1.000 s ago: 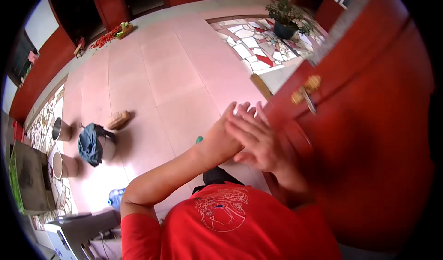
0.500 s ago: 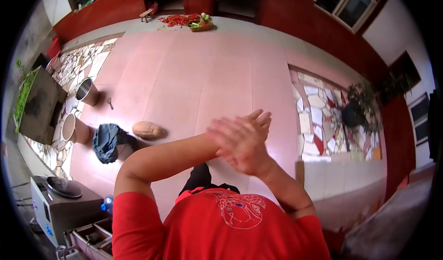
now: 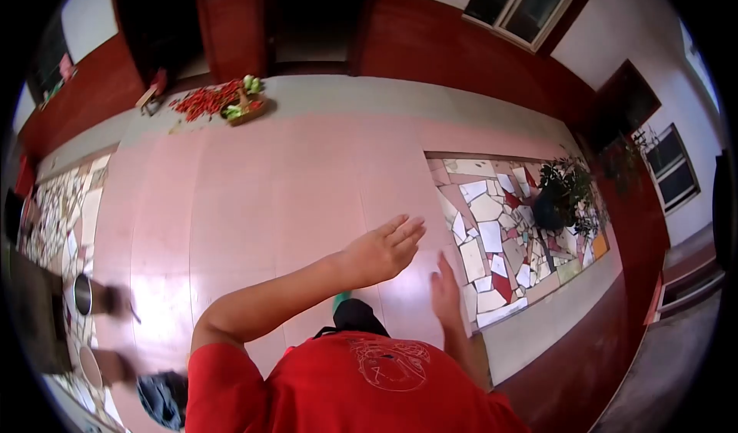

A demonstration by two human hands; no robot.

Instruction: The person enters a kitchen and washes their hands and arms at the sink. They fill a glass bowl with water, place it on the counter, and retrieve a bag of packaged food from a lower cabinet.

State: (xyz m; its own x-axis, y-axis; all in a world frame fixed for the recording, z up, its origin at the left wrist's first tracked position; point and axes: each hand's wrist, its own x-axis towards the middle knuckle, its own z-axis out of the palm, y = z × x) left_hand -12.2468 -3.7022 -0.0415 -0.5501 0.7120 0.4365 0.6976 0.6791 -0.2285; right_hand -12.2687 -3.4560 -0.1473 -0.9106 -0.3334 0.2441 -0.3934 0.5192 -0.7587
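Note:
My left hand [image 3: 382,251] is raised in front of my red shirt [image 3: 384,383], fingers stretched out and pointing to the right, holding nothing. To its right and a little lower is my right hand [image 3: 446,291], turned edge-on with its fingers pointing up and nothing in it. A gap separates the two hands, and neither touches any object. Below my left hand a dark trouser leg [image 3: 355,316] and a bit of green footwear [image 3: 341,301] show above the pink floor [image 3: 269,187].
Red peppers [image 3: 204,101] lie by a basket of vegetables [image 3: 244,111] near the far wall. At the lower left stand buckets [image 3: 83,294] and a dark cloth [image 3: 163,399]. A potted plant [image 3: 550,208] stands on stone paving at the right.
My hands, earlier crossed and touching, have come apart, my right hand now lower right. The view has turned and moved across the courtyard, with the peppers and basket now nearer and the red door gone.

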